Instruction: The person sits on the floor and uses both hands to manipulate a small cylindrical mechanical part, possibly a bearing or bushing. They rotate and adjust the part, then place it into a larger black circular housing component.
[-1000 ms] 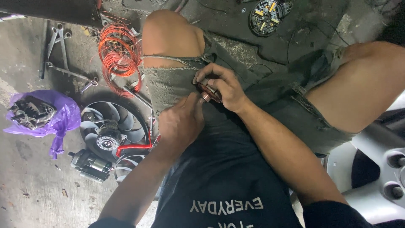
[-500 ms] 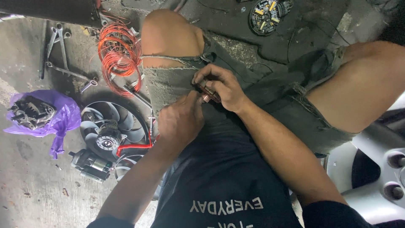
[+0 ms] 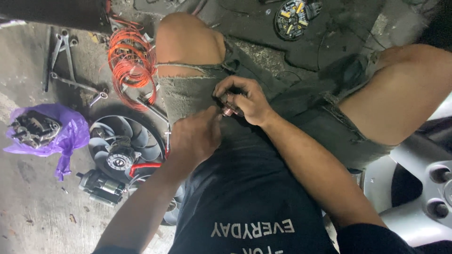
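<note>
I sit on a grimy floor with my knees apart, looking down at my lap. My right hand (image 3: 245,99) is closed around a small reddish metal part (image 3: 228,111) held over my left thigh. My left hand (image 3: 195,136) is just below it, fingers curled, with the fingertips touching the same part. Most of the part is hidden by my fingers.
A coil of orange wire (image 3: 131,66) and wrenches (image 3: 63,61) lie at the upper left. A black fan (image 3: 125,146), a small motor (image 3: 100,186) and an alternator on a purple bag (image 3: 44,131) sit at left. A round part (image 3: 293,18) lies ahead; a silver wheel rim (image 3: 423,197) at right.
Both hands have stayed together on the small part over my thigh, with only slight finger shifts.
</note>
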